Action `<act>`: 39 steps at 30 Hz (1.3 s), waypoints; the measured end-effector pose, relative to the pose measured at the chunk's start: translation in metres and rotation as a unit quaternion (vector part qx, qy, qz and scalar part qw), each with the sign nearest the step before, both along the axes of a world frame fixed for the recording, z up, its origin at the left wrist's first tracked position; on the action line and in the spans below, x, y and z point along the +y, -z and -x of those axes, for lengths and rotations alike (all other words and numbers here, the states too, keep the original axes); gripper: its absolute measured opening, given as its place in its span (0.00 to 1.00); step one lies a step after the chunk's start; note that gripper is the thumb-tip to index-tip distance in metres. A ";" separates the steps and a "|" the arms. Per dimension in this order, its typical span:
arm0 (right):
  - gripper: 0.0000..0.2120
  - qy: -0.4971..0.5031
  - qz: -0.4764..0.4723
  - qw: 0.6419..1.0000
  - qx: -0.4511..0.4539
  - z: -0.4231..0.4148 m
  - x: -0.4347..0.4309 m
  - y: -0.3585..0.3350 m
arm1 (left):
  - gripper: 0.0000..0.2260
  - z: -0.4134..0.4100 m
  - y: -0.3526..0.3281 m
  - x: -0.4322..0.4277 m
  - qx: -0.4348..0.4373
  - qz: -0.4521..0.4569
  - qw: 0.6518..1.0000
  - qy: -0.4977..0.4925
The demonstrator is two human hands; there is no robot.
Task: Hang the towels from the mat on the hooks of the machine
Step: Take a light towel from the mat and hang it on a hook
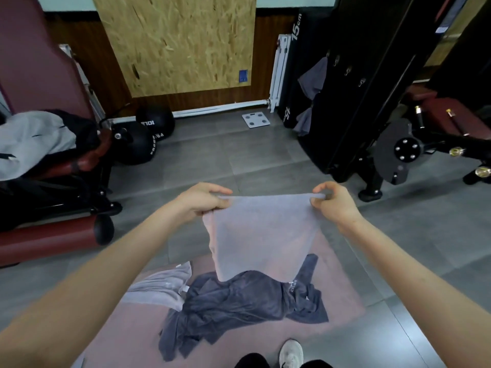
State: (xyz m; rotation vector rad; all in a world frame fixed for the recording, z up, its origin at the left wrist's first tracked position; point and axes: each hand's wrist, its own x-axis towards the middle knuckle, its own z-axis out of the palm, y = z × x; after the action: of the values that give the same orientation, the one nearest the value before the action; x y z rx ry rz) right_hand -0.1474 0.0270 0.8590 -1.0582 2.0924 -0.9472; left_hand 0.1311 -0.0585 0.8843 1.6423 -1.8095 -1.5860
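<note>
Left hand [202,199] and right hand [333,200] each pinched a top corner of the light grey towel [261,235], stretched between them. It hung above the pink mat [337,264], over a dark grey towel [239,304]. The black machine [353,88] stood ahead to the right.

Light towel [265,235] between both hands

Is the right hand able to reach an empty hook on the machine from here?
Probably not yet. The right hand pinches the light towel, and the empty hooks lie far beyond it across open floor. Nothing blocks the way, so stepping closer should do.
</note>
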 end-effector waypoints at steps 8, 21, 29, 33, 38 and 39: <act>0.27 -0.086 -0.130 0.949 -0.273 0.085 -0.025 0.001 | 0.27 0.090 0.009 -0.031 -0.189 0.075 0.966 0.159; 0.21 -0.091 -0.027 0.979 -0.182 0.194 -0.119 0.002 | 0.10 0.174 0.008 -0.142 -0.120 0.198 0.972 0.048; 0.14 -0.057 0.080 0.987 -0.128 0.239 -0.250 0.021 | 0.15 0.233 0.028 -0.270 -0.352 0.302 0.881 0.092; 0.14 -0.048 0.093 0.992 -0.074 0.262 -0.353 0.040 | 0.16 0.265 0.044 -0.383 -0.415 0.322 0.830 0.188; 0.14 0.041 0.066 0.992 -0.099 0.291 -0.486 0.049 | 0.15 0.314 0.053 -0.557 -0.379 0.325 0.821 0.277; 0.14 0.058 0.059 0.992 -0.098 0.296 -0.510 0.051 | 0.15 0.324 0.054 -0.587 -0.366 0.323 0.823 0.289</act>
State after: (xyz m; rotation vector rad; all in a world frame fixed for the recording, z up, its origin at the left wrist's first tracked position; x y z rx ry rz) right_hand -0.4435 -0.4827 0.8079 -0.8686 1.9720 -1.1957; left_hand -0.1925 -0.6453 0.8299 1.4994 -2.9946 -0.2491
